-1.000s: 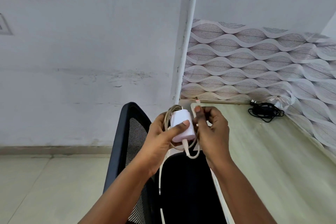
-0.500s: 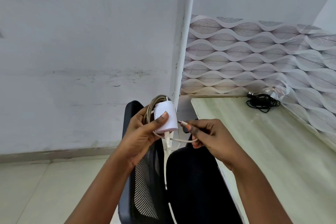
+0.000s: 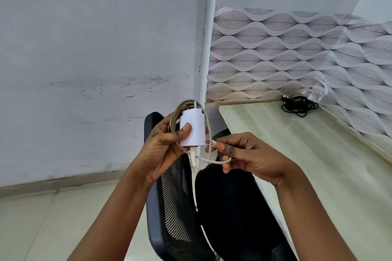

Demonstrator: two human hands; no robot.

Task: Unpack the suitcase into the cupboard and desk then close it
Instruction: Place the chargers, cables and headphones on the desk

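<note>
White charger adapter [image 3: 193, 129] held up in mid-air above the backrest of a black mesh office chair [image 3: 176, 201], just left of the desk's near corner, prongs pointing up. Gripped by the left hand [image 3: 163, 146], thumb pressed flat across the front face, remaining fingers curled behind. Pale charging cable [image 3: 209, 133] looped in several turns around and behind the adapter, plugged into its lower end, one loose strand arcing down the right side. Cable's free end pinched between thumb and forefinger of the right hand [image 3: 250, 157], connector tip just beside the adapter's lower right corner; another short run of the cable passing beneath those fingers back toward the plug. Both hands close together, not touching. To the right, pale wood-grain desk [image 3: 297, 154], with a bundle of black cord [image 3: 299, 106] lying well apart in its far corner against wavy-patterned wallpaper [image 3: 275, 55]. Behind and to the left, scuffed white wall [image 3: 84, 59] and a white vertical partition edge [image 3: 209, 34]. Below, light tiled floor [image 3: 42, 218].
</note>
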